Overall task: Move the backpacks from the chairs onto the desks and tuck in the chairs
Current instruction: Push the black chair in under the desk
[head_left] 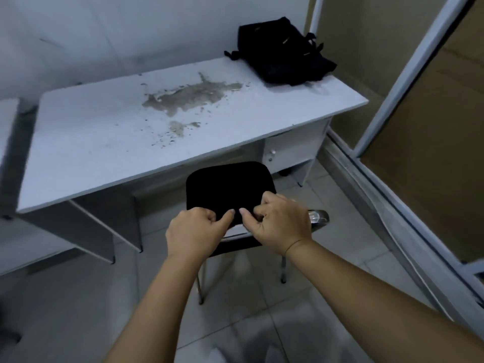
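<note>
Hands are clamped side by side, left hand (195, 233) and right hand (281, 224), on the backrest of the black padded metal-legged chair (227, 189), presumably for tucking under the worn white desk (104, 132), where the black fabric backpack (281, 52) is already laid.

**A:** What of the person is in view?

**B:** Two bare forearms and two hands, coming in from the bottom edge. The left hand (195, 231) and the right hand (281, 224) are both uncovered: no gloves and no sleeves showing anywhere along the arms.

**A:** Anything worn at all?

**B:** One thing. A thin, dark thread-like band circles the right wrist, just below the hand. The fingernails that show are short and plain. At the very bottom, between the arms, is a blurred patch of light grey, too unclear to identify.
</note>
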